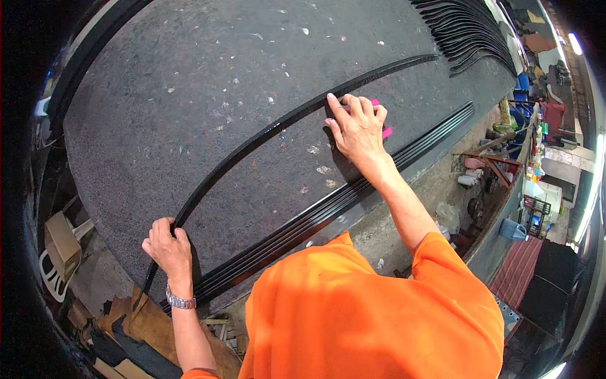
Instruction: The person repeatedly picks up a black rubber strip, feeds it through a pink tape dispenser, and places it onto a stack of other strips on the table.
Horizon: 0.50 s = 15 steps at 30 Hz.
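My left hand (169,247) clamps the black strip (252,140); my right hand (362,131) touches it, grip on pink object (386,132) undetermined.

1 strip (252,141) crosses the table (189,95) beyond the nearer strips (278,239).

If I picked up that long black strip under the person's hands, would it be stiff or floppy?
Probably floppy: the strip bends in a long curve across the table and continues beyond the left hand. It looks thin, so likely light for its length.
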Tool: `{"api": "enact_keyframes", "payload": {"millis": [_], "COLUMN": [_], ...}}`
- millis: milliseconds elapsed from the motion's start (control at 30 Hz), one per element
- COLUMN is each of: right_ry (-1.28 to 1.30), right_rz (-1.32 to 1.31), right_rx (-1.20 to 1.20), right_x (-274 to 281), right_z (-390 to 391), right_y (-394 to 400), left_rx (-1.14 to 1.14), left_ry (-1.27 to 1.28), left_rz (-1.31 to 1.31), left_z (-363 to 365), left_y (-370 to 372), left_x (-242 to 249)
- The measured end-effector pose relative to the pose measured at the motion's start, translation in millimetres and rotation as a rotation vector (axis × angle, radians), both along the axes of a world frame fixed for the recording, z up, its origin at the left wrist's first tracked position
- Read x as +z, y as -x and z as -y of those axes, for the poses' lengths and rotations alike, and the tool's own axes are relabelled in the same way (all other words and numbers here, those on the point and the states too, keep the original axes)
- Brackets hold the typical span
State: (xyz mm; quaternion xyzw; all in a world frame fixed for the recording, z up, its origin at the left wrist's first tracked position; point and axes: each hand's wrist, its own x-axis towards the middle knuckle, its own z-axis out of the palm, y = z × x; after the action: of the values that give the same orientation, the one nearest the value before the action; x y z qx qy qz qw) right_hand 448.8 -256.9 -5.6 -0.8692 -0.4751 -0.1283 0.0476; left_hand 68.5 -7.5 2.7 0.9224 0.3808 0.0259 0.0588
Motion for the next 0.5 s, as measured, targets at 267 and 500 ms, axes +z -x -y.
{"api": "enact_keyframes", "payload": {"millis": [267, 500], "right_ry": [-0.031, -0.052], "right_rz": [-0.055, -0.231], "right_rx": [0.067, 0.129], "right_x": [3.7, 0.8], "right_z": [-6.7, -20.8], "right_y": [12.8, 44.6], "left_rx": [0.000, 0.021], "left_ry": [0.000, 0.097], "left_rz": [0.022, 0.104], "left_z": [0.1, -8.8], "left_y": [-0.2, -1.3], "left_x": [0.2, 1.4]}}
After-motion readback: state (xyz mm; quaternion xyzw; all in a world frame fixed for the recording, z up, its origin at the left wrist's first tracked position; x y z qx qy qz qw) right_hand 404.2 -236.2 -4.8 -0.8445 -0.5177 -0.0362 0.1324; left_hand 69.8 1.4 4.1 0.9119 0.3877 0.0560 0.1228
